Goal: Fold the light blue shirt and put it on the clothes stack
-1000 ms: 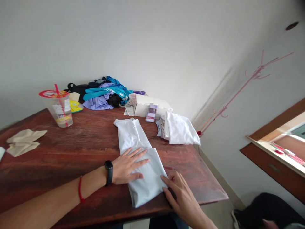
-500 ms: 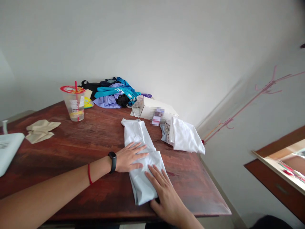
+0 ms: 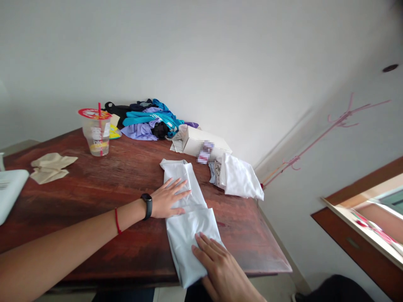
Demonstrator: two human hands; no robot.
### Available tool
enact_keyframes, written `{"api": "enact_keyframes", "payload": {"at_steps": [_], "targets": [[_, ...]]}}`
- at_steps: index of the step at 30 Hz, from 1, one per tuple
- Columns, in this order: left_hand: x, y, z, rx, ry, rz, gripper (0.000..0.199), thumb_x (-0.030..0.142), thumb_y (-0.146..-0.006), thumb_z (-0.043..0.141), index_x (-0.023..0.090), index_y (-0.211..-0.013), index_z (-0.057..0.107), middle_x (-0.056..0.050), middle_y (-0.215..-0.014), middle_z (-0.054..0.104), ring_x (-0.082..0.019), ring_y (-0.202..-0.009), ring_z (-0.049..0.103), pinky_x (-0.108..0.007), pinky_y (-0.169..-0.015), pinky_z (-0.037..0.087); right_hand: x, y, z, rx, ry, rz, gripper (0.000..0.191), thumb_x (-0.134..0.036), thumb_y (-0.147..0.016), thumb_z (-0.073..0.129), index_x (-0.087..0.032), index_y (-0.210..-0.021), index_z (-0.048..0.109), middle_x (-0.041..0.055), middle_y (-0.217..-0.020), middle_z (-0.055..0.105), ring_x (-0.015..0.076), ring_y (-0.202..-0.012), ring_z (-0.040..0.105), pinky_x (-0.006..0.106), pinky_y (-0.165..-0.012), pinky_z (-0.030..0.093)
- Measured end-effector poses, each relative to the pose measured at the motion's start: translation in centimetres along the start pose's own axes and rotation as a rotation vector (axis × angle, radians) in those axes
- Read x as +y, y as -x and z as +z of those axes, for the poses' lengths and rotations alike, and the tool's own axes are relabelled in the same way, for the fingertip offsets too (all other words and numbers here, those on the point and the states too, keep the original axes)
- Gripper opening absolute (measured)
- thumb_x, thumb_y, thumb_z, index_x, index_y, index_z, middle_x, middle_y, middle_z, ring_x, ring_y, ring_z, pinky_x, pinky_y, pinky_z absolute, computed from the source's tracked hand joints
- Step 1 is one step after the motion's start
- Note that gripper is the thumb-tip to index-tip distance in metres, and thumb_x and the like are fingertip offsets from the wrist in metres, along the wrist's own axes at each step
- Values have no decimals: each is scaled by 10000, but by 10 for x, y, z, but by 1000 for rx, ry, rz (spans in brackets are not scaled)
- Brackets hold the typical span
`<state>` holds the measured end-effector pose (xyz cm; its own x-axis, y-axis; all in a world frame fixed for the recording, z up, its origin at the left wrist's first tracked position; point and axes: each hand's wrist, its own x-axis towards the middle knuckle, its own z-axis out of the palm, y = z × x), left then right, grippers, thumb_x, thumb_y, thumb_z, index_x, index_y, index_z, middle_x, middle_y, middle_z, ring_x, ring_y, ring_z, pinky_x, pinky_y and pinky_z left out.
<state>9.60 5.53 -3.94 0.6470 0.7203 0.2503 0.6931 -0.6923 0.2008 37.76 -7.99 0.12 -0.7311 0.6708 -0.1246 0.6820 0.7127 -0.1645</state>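
A folded white cloth lies lengthwise on the dark wooden table. Its near end hangs a little past the front edge. My left hand rests flat on its upper part, fingers spread and nothing gripped. Lower down, my right hand has its fingers over the cloth's right side and its thumb at the near corner, partly hidden, with the corner between them. Right of the cloth's far half lies another white fabric bundle.
A plastic cup with a straw and a crumpled brown napkin are on the left. At the back are a clothes pile and a white box. A pink rack stands by the wall.
My right hand has slid toward me along the cloth, and the cloth's near end now reaches past the table edge. My left hand has shifted slightly left, still flat.
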Motion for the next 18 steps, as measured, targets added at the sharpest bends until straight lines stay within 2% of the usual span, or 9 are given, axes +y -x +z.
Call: {"api": "enact_keyframes", "payload": {"at_steps": [2, 5, 7, 9, 11, 13, 16, 18], "targets": [[4, 1, 2, -7, -14, 8, 802, 685, -933, 549, 285, -1602, 359, -148, -1700, 165, -418, -1544, 194, -629, -1221, 110, 3, 9, 12, 16, 22, -42, 702, -143, -783, 582, -165, -1483, 534, 131, -1609, 378, 310, -1478, 402, 420, -1206, 385], [10, 2, 7, -49, -15, 15, 686, 631, -989, 486, 350, -1599, 345, -118, -1701, 178, -408, -1543, 206, -656, -1201, 127, 12, 20, 36, 99, 77, -116, 793, -142, -741, 596, -168, -1524, 473, 149, -1619, 345, 337, -1484, 381, 459, -1178, 418], [13, 4, 11, -65, 8, 14, 618, 580, -1018, 463, 372, -1590, 359, -109, -1697, 197, -417, -1536, 223, -670, -1186, 154, 19, 24, 48, 201, 111, -153, 848, -103, -718, 550, -159, -1554, 413, 151, -1611, 366, 319, -1490, 376, 465, -1168, 429], [15, 4, 13, -63, 26, 20, 613, 570, -1019, 474, 365, -1587, 371, -120, -1691, 206, -432, -1530, 231, -680, -1177, 172, 21, 26, 49, 301, 117, -180, 832, -60, -718, 491, -155, -1541, 412, 138, -1560, 467, 274, -1463, 434, 425, -1145, 460], [16, 5, 13, -65, 30, 36, 614, 569, -1016, 488, 361, -1583, 381, -123, -1686, 216, -434, -1529, 232, -679, -1178, 176, 19, 28, 40, 356, 90, -201, 755, -42, -742, 468, -156, -1489, 461, 127, -1462, 592, 241, -1389, 537, 371, -1096, 510], [18, 4, 11, -70, 43, 52, 602, 555, -1011, 514, 366, -1572, 404, -114, -1682, 227, -427, -1529, 239, -662, -1188, 185, 14, 31, 20, 374, 50, -206, 672, -38, -772, 474, -164, -1432, 507, 120, -1359, 679, 230, -1289, 631, 334, -1038, 550], [21, 1, 6, -63, 109, 93, 592, 562, -987, 567, 335, -1528, 490, -121, -1659, 282, -407, -1505, 317, -600, -1197, 248, 2, 37, -20, 364, -19, -186, 593, -44, -800, 483, -178, -1374, 549, 119, -1263, 732, 226, -1151, 711, 312, -977, 575], [23, -1, 3, -54, 188, 141, 600, 582, -952, 616, 285, -1472, 569, -131, -1609, 391, -372, -1456, 424, -512, -1184, 327, -5, 40, -51, 317, -67, -114, 521, -55, -834, 474, -189, -1325, 585, 112, -1190, 755, 221, -1054, 740, 300, -915, 585]]}}
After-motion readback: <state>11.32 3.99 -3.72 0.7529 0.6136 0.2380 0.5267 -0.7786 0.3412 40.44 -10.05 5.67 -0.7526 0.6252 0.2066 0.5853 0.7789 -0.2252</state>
